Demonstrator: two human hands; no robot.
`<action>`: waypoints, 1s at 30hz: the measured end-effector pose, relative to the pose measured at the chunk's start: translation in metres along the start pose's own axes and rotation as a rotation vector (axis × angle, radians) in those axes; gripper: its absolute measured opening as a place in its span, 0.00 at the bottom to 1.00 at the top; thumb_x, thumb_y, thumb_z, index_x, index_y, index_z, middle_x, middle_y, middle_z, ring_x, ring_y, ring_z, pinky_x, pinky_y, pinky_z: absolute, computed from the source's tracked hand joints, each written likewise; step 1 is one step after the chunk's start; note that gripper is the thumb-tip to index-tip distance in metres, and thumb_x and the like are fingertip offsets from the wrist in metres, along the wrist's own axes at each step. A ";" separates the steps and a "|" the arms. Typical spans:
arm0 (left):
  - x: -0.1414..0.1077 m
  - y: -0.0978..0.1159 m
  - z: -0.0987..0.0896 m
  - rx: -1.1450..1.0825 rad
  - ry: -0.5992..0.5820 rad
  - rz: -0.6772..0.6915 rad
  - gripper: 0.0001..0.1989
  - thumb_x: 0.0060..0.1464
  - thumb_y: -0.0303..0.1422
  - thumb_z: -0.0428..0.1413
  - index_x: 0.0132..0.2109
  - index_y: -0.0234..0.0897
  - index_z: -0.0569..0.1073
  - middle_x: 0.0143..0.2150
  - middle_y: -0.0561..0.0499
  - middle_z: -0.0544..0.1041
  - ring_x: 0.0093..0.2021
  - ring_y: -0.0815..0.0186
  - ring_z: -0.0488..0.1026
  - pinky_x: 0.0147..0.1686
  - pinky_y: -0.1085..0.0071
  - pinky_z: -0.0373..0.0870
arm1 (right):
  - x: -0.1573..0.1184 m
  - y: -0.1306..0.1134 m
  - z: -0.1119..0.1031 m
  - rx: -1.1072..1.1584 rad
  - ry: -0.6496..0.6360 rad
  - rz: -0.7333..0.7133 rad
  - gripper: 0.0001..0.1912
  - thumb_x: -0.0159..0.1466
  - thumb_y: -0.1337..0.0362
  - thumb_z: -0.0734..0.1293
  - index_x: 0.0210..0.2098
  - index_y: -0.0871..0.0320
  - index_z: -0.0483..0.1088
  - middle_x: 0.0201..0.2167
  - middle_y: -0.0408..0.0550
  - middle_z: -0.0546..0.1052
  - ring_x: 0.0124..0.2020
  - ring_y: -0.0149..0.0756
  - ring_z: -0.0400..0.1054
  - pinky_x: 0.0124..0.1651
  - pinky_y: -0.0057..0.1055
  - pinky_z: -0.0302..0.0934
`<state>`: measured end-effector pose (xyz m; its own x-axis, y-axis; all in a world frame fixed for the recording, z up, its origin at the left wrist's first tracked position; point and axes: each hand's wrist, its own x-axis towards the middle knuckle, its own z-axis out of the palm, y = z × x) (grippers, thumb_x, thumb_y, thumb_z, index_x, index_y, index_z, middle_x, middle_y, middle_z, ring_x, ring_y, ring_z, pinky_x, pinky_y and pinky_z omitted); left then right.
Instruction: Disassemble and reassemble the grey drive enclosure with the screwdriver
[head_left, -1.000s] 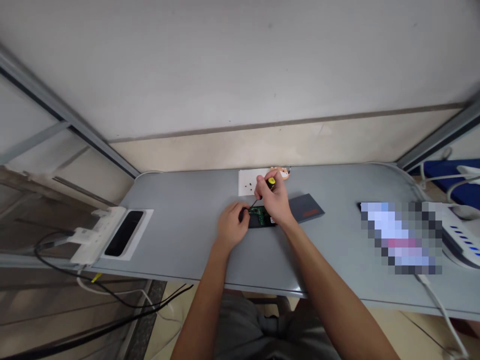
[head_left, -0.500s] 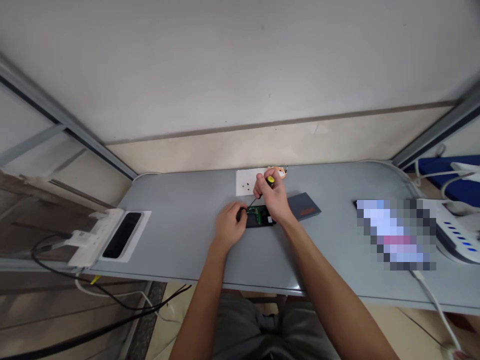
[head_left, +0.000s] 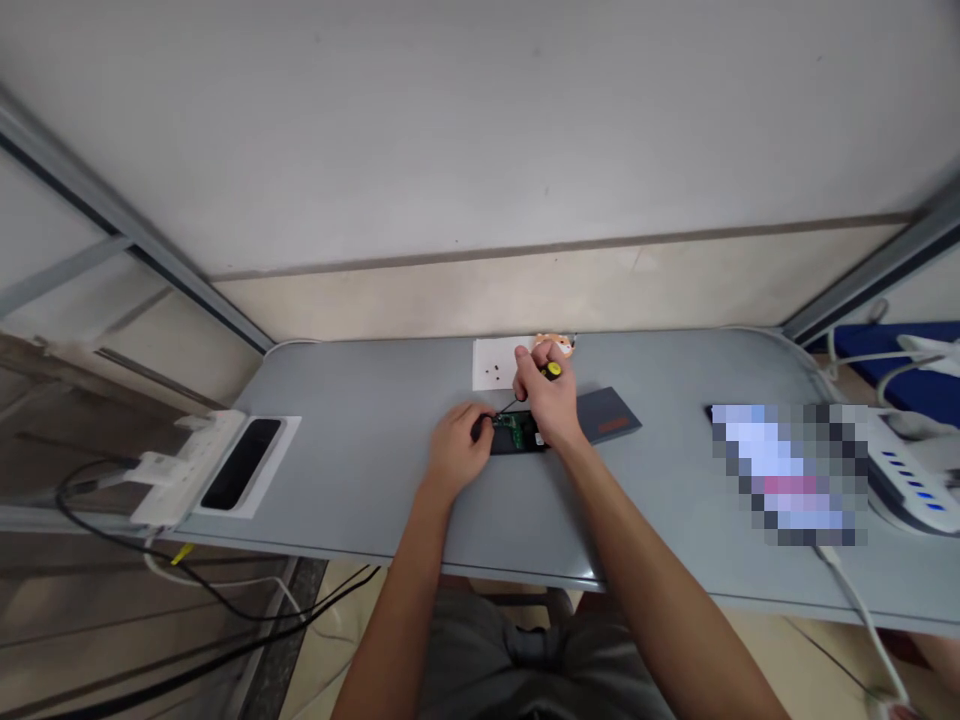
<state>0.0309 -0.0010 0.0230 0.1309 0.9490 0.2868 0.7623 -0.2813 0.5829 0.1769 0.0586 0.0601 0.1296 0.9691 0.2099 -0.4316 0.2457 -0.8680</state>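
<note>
A black device with a green circuit board (head_left: 516, 432) lies on the grey table. My left hand (head_left: 460, 446) is closed on the device's left end, thumb and fingers round a dark part there. In my right hand (head_left: 549, 392) is a screwdriver (head_left: 553, 370) with a yellow-and-black handle, held tilted, its thin shaft pointing down-left to the board's left end. A dark grey cover (head_left: 609, 415) lies just right of the device, partly behind my right wrist. Behind the hands, several small dark screws rest on white paper (head_left: 484, 368).
An orange-and-white item (head_left: 562, 346) lies by the wall. On the left are a black phone (head_left: 244, 464) on white paper and a white power strip (head_left: 191, 465). To the right, a blurred-out screen (head_left: 780, 475) adjoins a white charging station (head_left: 911, 480) with cables.
The screwdriver handle and my right hand have shifted slightly right, leaning the shaft over more. My left hand still holds the device's left end. The view has moved slightly.
</note>
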 end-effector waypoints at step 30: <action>-0.001 0.000 0.002 0.044 0.003 0.018 0.11 0.65 0.26 0.53 0.46 0.43 0.79 0.43 0.50 0.82 0.47 0.58 0.79 0.51 0.61 0.76 | 0.003 0.003 -0.004 -0.017 -0.070 -0.001 0.28 0.58 0.36 0.75 0.31 0.52 0.65 0.19 0.34 0.65 0.19 0.28 0.61 0.25 0.29 0.60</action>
<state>0.0318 -0.0015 0.0209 0.1430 0.9435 0.2988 0.7873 -0.2914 0.5433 0.1796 0.0627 0.0560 0.0675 0.9681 0.2412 -0.4165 0.2470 -0.8749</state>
